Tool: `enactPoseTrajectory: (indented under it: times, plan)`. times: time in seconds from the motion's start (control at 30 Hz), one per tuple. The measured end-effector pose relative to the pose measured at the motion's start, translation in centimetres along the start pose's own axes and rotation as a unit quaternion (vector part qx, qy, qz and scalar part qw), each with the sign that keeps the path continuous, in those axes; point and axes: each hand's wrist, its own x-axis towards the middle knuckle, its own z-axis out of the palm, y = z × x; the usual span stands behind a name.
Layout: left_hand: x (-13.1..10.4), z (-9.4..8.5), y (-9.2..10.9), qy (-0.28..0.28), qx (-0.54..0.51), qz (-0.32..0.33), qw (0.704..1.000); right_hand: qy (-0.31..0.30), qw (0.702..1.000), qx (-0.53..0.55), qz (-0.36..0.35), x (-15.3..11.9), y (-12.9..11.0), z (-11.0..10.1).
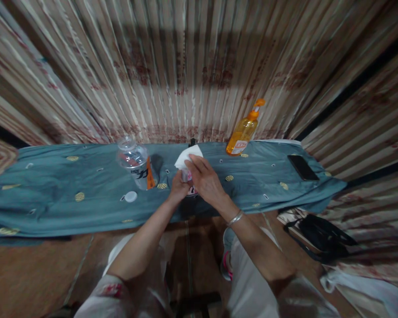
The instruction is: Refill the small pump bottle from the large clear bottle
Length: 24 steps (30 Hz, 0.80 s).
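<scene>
My left hand (179,187) is wrapped round the side of a small container (192,191) with pink and white markings, near the front middle of the cloth-covered table. A white piece of tissue or paper (187,155) rises above the container, and my right hand (204,176) has its fingers closed on it. The lower part of the container is mostly hidden by both hands. To the left stands a clear plastic bottle (141,170) with an orange and black label. A white round cap (131,196) lies in front of it.
An orange pump bottle (242,134) stands at the back right of the table (96,194). Farther right lies a black phone (303,168). A black bag (325,232) is beyond the right front edge. A pleated curtain hangs behind.
</scene>
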Motion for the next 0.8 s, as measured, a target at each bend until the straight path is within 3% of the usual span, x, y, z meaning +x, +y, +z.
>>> enactPoseTrajectory:
  times: [0.1, 0.17, 0.37, 0.5, 0.6, 0.8]
  plan:
    - [0.0, -0.4, 0.1, -0.016, -0.004, -0.002, 1.0, 0.11, 0.982, 0.114, 0.105, -1.7, 1.6, 0.8]
    - [-0.1, -0.5, 0.2, -0.038, -0.013, -0.014, 0.999, 0.132, 0.955, 0.193, 0.183, -1.4, 3.2, 0.8]
    - [-0.2, -0.8, 0.5, -0.107, 0.031, -0.025, 0.993, 0.027, 0.853, 0.435, 0.288, 2.0, 8.0, -1.3]
    - [0.4, -1.3, 0.5, -0.144, 0.068, -0.009, 0.987, -0.035, 0.781, 0.542, 0.309, 2.0, 9.3, -1.8]
    - [0.6, -1.8, 0.4, -0.114, 0.103, 0.039, 0.987, -0.021, 0.775, 0.552, 0.309, 0.8, 9.0, -1.2]
    - [-0.7, -2.2, 0.9, -0.033, 0.242, 0.132, 0.961, 0.028, 0.821, 0.503, 0.269, -0.4, 7.3, 0.0]
